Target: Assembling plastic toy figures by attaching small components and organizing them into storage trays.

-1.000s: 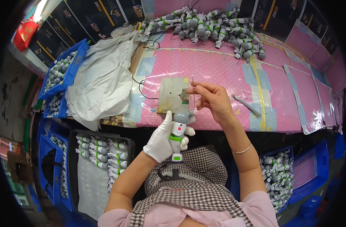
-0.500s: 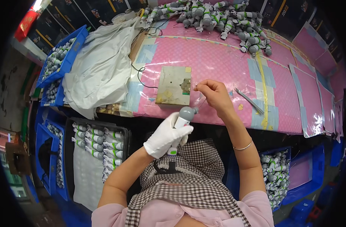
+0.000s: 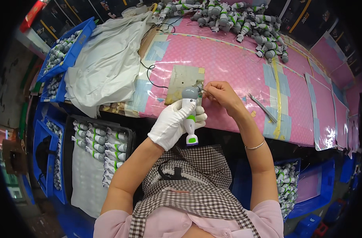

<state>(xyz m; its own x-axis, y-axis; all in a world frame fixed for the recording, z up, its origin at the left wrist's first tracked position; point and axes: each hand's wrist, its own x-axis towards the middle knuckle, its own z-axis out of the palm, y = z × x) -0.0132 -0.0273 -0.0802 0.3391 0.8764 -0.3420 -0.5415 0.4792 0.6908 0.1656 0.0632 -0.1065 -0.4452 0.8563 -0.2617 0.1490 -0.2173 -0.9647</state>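
My left hand [image 3: 173,123], in a white glove, is closed around a toy limb [image 3: 189,104] with a grey ball-shaped top, a white and green shaft and a purple end. The limb stands nearly upright over the near edge of a metal box [image 3: 181,79] set on the table. Bare, my right hand [image 3: 221,94] pinches with thumb and fingertips beside the grey stub on the ball, where a thin wire partly shows. Its other fingers are curled. To the right of that hand, tweezers [image 3: 262,108] lie on the pink table cover.
Many similar limbs are heaped in a pile [image 3: 236,18] at the table's back. A black tray [image 3: 129,137] holds rows of them at left. Blue bins [image 3: 81,44] stand left, another bin [image 3: 299,174] lower right. White sheeting [image 3: 105,63] covers the table's left part; a black cable [image 3: 150,77] reaches the box.
My left hand has raised the limb away from me to the box, turning it more upright. My right hand has come down slightly, and the ball now sits beside its fingertips.
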